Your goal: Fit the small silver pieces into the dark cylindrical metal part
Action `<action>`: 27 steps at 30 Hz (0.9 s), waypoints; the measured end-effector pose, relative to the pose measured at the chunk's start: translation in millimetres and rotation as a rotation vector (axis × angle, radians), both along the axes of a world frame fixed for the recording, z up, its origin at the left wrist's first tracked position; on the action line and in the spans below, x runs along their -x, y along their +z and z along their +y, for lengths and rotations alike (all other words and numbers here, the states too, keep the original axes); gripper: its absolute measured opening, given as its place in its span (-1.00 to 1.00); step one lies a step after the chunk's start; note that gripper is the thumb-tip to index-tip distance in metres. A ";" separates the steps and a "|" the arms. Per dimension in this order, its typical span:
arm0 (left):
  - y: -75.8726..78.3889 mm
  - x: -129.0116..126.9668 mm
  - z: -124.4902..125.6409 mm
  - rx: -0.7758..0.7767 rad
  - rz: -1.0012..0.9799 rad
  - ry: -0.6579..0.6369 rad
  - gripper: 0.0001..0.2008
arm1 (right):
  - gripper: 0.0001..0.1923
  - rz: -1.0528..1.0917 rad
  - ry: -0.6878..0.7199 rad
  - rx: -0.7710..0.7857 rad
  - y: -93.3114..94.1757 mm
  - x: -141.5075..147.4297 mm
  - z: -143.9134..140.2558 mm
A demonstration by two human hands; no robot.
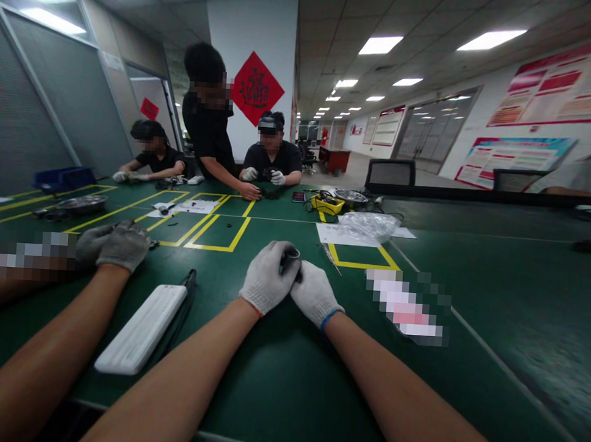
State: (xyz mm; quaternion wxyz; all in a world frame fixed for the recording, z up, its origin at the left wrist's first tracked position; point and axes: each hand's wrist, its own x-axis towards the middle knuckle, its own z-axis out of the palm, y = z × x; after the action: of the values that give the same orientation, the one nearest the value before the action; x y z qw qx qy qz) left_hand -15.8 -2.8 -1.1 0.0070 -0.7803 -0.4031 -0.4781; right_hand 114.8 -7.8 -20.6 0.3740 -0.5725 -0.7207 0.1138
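Observation:
Both my hands wear white knit gloves and meet above the green table (pixel 285 394). My left hand (pixel 269 279) is closed around a small dark part with a round, ring-like end (pixel 291 253); the fingers hide most of it. Pressed against the same part from the right, my right hand (pixel 316 294) has its fingers bent and closed. What kind of part it is, I cannot make out. A thin pointed tool, perhaps tweezers (pixel 331 258), lies just beyond my right hand.
Left of my forearm lies a white power strip (pixel 141 331) with a black cable. A co-worker's gloved hands (pixel 118 247) work beside it. Farther off are a plastic bag (pixel 368 227), a yellow tray (pixel 326 205), a blue bin (pixel 62 179) and several people across the table.

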 end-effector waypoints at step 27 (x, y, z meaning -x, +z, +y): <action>1.5 0.2 -1.4 0.007 0.008 0.000 -0.86 | -0.88 0.003 -0.007 0.045 4.9 0.5 -3.8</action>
State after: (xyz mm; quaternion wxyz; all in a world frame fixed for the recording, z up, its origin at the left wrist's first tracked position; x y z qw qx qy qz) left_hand -16.0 -4.3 0.4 0.0058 -0.7823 -0.4047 -0.4734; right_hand 114.3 -11.6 -15.7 0.3623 -0.5831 -0.7155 0.1296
